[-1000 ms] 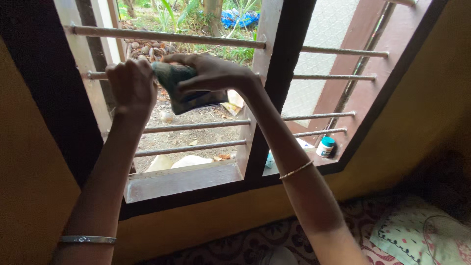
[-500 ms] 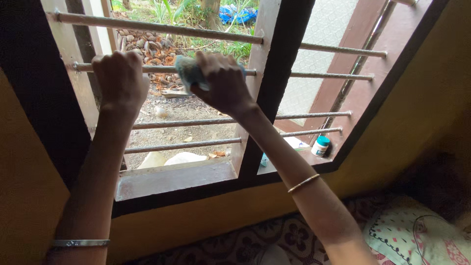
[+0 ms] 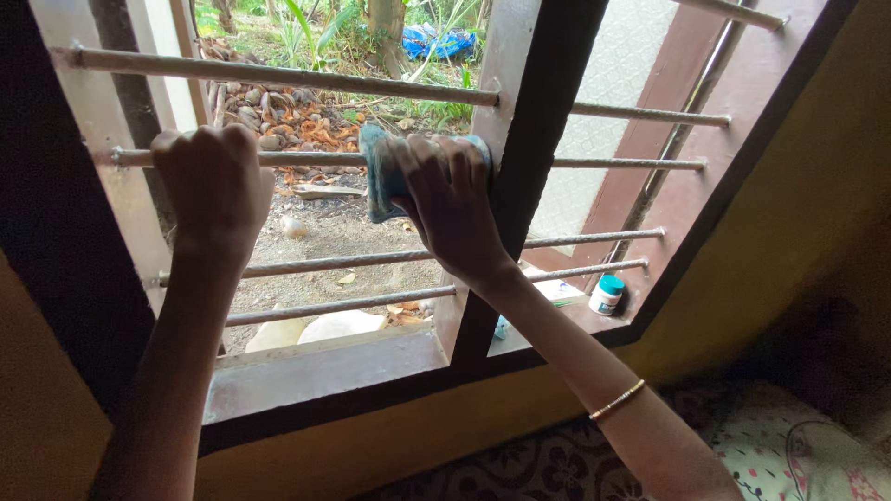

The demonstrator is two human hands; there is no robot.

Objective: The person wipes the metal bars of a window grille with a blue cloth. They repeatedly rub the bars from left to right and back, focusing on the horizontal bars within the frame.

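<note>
Daylit barred window (image 3: 640, 116) in a yellow wall (image 3: 798, 232); patterned bedding (image 3: 780, 445) below.

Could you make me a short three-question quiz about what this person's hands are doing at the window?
1. True or false: the left hand grips the same window bar that the right hand presses a cloth against.
2. Which sits on the window sill at the right? A) a small white bottle with a teal cap B) a red cup C) a pair of scissors
3. Fill in: the right wrist wears a thin gold ____.

Key
1. True: both hands are on the second bar from the top.
2. A: the small bottle stands near the lower right corner of the frame.
3. Bangle.
</note>
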